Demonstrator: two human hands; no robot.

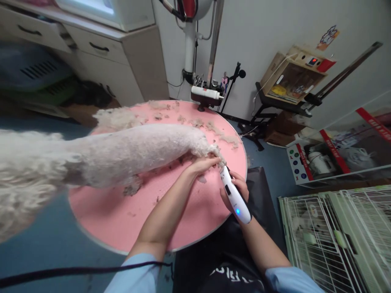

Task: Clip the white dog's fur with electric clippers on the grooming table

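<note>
A white, curly-coated dog [146, 152] stands on a round pink table [134, 228], its trunk clipped close and its left end in view still woolly. My right hand [240, 187] is closed around a white hair clipper [234, 195] with a blue light lit on its body. The clipper's blade end touches or nearly touches the fur at the dog's rear end. Just left of the blade, my left hand [204, 165] is closed on the dog's hind leg [218, 152], its fingers partly hidden in the fur. Loose clumps of cut fur [119, 118] lie across the tabletop.
A tool holder [205, 99] with a white bottle [206, 92] and scissors is at the table's far edge. A wire cage [320, 236] with a white animal inside stands at right. A dark cord [76, 270] crosses the lower left. Cabinets [100, 57] stand behind.
</note>
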